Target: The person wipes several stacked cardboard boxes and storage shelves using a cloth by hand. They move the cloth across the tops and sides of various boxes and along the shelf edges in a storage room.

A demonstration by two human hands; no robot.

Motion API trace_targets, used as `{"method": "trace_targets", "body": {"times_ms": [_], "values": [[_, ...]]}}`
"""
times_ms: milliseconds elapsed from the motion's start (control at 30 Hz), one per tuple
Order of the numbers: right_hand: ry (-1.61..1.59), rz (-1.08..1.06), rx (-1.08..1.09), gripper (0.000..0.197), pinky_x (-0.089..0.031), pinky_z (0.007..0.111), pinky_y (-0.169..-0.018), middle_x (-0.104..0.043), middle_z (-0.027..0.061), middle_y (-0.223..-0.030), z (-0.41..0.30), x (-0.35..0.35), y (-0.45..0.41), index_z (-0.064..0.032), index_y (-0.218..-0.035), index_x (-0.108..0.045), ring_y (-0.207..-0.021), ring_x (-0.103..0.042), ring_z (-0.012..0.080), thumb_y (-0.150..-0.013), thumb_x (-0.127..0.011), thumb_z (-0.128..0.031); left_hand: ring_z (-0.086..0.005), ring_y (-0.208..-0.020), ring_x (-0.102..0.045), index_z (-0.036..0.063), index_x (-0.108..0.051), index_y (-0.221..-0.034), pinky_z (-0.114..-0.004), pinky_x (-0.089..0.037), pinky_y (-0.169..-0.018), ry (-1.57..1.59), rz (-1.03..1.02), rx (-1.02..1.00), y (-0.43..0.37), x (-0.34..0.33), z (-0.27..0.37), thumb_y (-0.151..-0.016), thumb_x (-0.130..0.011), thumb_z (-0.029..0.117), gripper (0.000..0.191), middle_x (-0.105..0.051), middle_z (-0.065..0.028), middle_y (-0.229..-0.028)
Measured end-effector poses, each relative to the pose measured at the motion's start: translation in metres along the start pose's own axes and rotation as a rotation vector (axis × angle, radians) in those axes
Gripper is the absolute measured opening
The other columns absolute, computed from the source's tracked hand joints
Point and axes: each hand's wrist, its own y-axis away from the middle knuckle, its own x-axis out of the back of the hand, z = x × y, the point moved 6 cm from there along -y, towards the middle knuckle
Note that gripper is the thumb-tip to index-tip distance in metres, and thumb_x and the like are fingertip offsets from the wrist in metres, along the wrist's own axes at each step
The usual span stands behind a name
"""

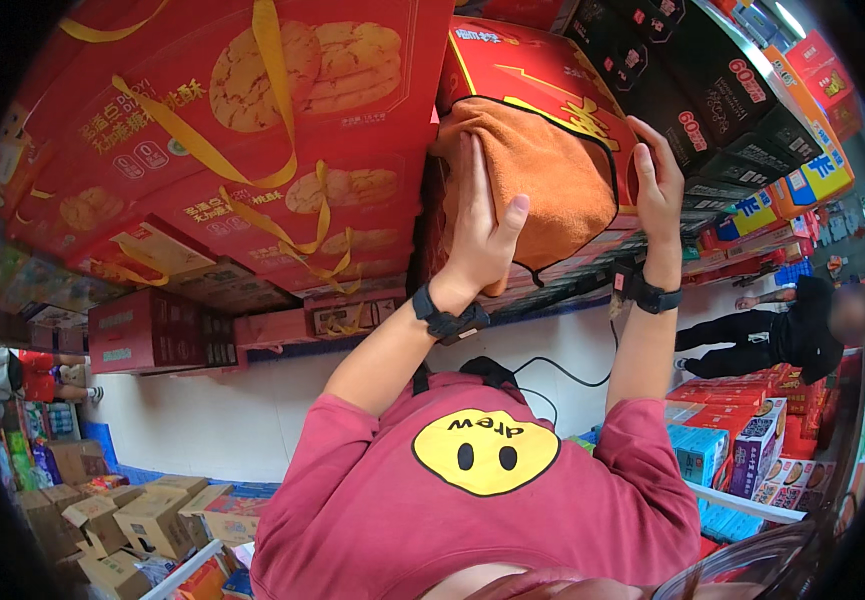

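Observation:
An orange cloth (552, 187) with a dark edging is draped over the near part of a red gift box (545, 64) with gold and yellow printing. My left hand (481, 217) lies flat on the left side of the cloth, fingers straight and thumb spread apart. At the box's right edge, my right hand (657, 184) rests with its fingers bent and its thumb apart. Neither hand visibly pinches the cloth. Each wrist wears a black strap with a small device.
Red cookie boxes (357, 75) with yellow ribbon handles are stacked on the left. Black cartons (702, 90) stand against the right side. A cable (575, 382) hangs near my right arm. Behind me are cardboard boxes (158, 517) and a person in black (777, 330) to the right.

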Motion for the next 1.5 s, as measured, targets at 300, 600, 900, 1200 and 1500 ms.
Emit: {"method": "trace_targets", "body": {"times_ms": [300,600,900,1200,1500], "values": [[0.359,0.035,0.060,0.046,-0.041,0.037,-0.108,-0.060,0.0171,-0.135,0.010,-0.011,-0.003,-0.0031,-0.138,-0.057,-0.125,-0.056,0.0313,-0.107,-0.051,-0.037,-0.0457,-0.153,-0.014,-0.0147,-0.015,-0.154,-0.046,-0.013,-0.125,-0.125,0.004,0.014,0.040,-0.003,0.008,-0.104,-0.046,0.031,0.075,-0.014,-0.0341,-0.163],[0.463,0.054,-0.023,0.053,-0.044,0.039,-0.105,-0.062,0.0169,-0.133,0.008,-0.010,-0.001,-0.0042,-0.135,-0.058,-0.125,-0.057,0.0337,-0.105,-0.049,-0.047,-0.0444,-0.148,-0.032,-0.0111,-0.036,-0.149,-0.043,-0.026,-0.122,-0.071,-0.061,0.064,0.070,0.020,-0.015,-0.095,-0.050,0.004,0.059,-0.035,-0.0321,-0.156],[0.453,0.070,-0.058,0.053,-0.046,0.040,-0.102,-0.063,0.0174,-0.129,0.004,-0.010,-0.001,-0.0036,-0.132,-0.060,-0.121,-0.059,0.0346,-0.103,-0.054,-0.048,-0.0411,-0.139,-0.048,-0.0105,-0.044,-0.144,-0.039,-0.037,-0.115,-0.022,-0.090,0.238,0.062,0.036,-0.026,-0.101,-0.050,0.009,0.048,-0.050,-0.0314,-0.146],[0.470,0.090,-0.032,0.053,-0.047,0.039,-0.099,-0.065,0.0174,-0.124,0.002,-0.009,0.000,-0.0034,-0.130,-0.061,-0.115,-0.062,0.0347,-0.101,-0.057,-0.048,-0.0253,-0.147,-0.033,-0.0097,-0.020,-0.157,-0.035,-0.026,-0.120,0.547,-0.177,0.375,0.036,0.027,0.005,-0.104,-0.053,0.023,0.070,-0.034,-0.0206,-0.159],[0.496,0.068,-0.010,0.053,-0.047,0.041,-0.099,-0.065,0.0183,-0.124,0.001,-0.013,-0.003,-0.0036,-0.131,-0.061,-0.116,-0.061,0.0366,-0.100,-0.058,-0.046,-0.0257,-0.140,-0.038,-0.0029,-0.030,-0.152,-0.036,-0.027,-0.118,0.427,-0.125,0.273,-0.002,0.006,-0.026,-0.110,-0.038,0.043,0.063,-0.041,-0.0158,-0.151]]}}
